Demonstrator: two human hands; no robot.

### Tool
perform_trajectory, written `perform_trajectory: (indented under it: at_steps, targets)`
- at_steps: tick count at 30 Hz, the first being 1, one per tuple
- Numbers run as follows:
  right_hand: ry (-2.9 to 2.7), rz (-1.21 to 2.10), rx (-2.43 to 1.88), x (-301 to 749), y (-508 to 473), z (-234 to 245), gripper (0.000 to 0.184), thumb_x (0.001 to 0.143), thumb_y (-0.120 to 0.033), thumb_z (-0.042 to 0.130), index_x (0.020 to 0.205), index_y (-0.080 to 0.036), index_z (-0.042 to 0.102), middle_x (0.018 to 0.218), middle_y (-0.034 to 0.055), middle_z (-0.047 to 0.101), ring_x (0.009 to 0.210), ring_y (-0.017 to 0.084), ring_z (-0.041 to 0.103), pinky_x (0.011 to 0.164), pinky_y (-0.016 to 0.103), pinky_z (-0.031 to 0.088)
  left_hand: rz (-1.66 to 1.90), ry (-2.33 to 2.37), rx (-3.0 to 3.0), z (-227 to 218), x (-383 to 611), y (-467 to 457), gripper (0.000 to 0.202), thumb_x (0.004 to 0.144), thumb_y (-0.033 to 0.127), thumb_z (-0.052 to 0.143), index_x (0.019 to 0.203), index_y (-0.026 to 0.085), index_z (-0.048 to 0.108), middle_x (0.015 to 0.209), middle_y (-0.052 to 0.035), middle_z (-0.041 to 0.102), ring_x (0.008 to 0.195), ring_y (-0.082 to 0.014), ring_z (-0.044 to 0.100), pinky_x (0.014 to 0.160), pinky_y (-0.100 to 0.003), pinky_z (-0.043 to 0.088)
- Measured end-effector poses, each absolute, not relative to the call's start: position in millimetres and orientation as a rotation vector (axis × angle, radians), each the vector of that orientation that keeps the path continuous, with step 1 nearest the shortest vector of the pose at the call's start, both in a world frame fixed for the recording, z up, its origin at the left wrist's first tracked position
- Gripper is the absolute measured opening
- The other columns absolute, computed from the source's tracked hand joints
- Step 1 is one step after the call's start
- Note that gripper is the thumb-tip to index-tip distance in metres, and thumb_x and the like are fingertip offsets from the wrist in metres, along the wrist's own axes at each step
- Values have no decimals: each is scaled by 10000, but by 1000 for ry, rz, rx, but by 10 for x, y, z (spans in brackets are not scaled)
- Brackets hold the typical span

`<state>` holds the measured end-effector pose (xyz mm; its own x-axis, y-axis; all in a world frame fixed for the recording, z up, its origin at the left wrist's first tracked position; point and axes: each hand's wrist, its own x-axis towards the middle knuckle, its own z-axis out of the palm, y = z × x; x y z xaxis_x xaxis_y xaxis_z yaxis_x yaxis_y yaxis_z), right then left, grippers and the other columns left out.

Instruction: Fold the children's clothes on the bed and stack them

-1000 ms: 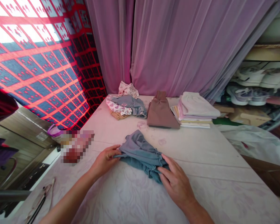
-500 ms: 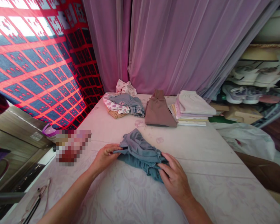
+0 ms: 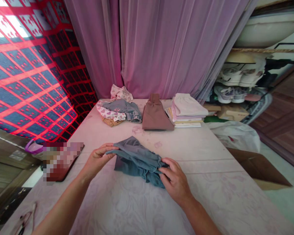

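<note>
A small blue-grey garment with a ruffled hem lies folded in the middle of the pale patterned table. My left hand pinches its left corner and lifts it slightly off the table. At the ruffled right end, my right hand has its fingers closed on the cloth, holding it down.
At the table's far end lie a loose heap of small clothes, a folded brown garment and a stack of folded pale clothes. Pink curtains hang behind. Shelves with shoes and a cardboard box stand to the right.
My left hand has raised the garment's left corner off the table and drawn it slightly leftward. My right hand has stayed on the ruffled end. The view has swung to the right.
</note>
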<state>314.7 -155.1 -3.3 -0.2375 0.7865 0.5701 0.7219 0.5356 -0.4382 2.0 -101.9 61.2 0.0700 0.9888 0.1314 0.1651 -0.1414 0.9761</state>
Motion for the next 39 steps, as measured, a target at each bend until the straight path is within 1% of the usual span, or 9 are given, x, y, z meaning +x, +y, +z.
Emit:
perform_trajectory:
  at_steps: [3, 7, 13, 15, 19, 24, 27, 36, 39]
  targets:
    - [-2019, 178, -1209, 3125, -1539, 9, 227, 792, -128, 532, 854, -247, 716, 1175, 95, 614, 1128, 248, 558, 929, 429, 500, 1261, 1199, 1377, 747, -39, -1003, 233, 629, 405, 803, 786, 233, 784, 963, -60, 685, 930, -193, 623, 836, -288, 510]
    - [-2017, 305, -1179, 3087, -1536, 22, 242, 767, -125, 540, 847, -257, 727, 1270, 87, 596, 1179, 249, 547, 957, 429, 484, 1298, 1202, 1232, 769, -58, -996, 290, 542, 425, 844, 745, 226, 785, 927, -67, 710, 931, -220, 624, 835, -317, 515]
    - [-1741, 422, -1458, 3125, -1554, -90, 187, 791, -216, 564, 846, -249, 740, 1387, 108, 512, 1178, 259, 571, 950, 402, 493, 1342, 1308, 1158, 638, -86, -1100, 300, 481, 406, 866, 700, 221, 778, 907, -61, 694, 874, -210, 611, 730, -289, 526]
    - [-1659, 446, -1520, 3143, -1550, -134, 180, 798, -244, 571, 855, -247, 741, 1360, 113, 539, 1143, 258, 598, 929, 391, 508, 1330, 1337, 1171, 601, -98, -1140, 294, 494, 404, 864, 702, 217, 774, 921, -61, 683, 878, -203, 601, 699, -263, 517]
    - [-1647, 506, -1503, 3160, -1513, -141, 189, 799, -245, 568, 871, -252, 742, 1278, 112, 602, 1126, 248, 608, 957, 403, 490, 1315, 1339, 1166, 572, -104, -1180, 281, 510, 397, 865, 698, 214, 765, 913, -49, 674, 924, -193, 583, 722, -228, 498]
    - [-1668, 579, -1459, 3182, -1414, -58, 185, 784, -219, 564, 842, -236, 739, 1294, 123, 590, 1138, 237, 598, 952, 396, 487, 1329, 1321, 1139, 606, -95, -1197, 285, 506, 388, 872, 673, 199, 739, 887, -31, 663, 850, -164, 585, 692, -214, 496]
    - [-1693, 624, -1408, 3193, -1354, -19, 184, 771, -197, 565, 827, -239, 736, 1209, 103, 642, 1099, 216, 618, 948, 378, 486, 1331, 1290, 1133, 643, -87, -1217, 296, 510, 384, 872, 692, 200, 729, 868, -25, 671, 809, -151, 588, 687, -215, 500]
    - [-1672, 741, -1287, 3216, -1343, 133, 164, 796, -259, 555, 827, -240, 715, 906, 43, 686, 867, 168, 656, 796, 294, 519, 1346, 1318, 1212, 720, -123, -1252, 314, 551, 418, 844, 721, 197, 699, 784, -21, 670, 740, -147, 586, 654, -225, 500]
    - [-1652, 761, -1361, 3243, -1345, 183, 185, 761, -239, 569, 912, -235, 676, 877, 25, 694, 814, 165, 655, 746, 284, 520, 1326, 1346, 1300, 761, -148, -1241, 328, 574, 440, 819, 737, 191, 683, 761, -21, 657, 708, -151, 579, 631, -237, 495]
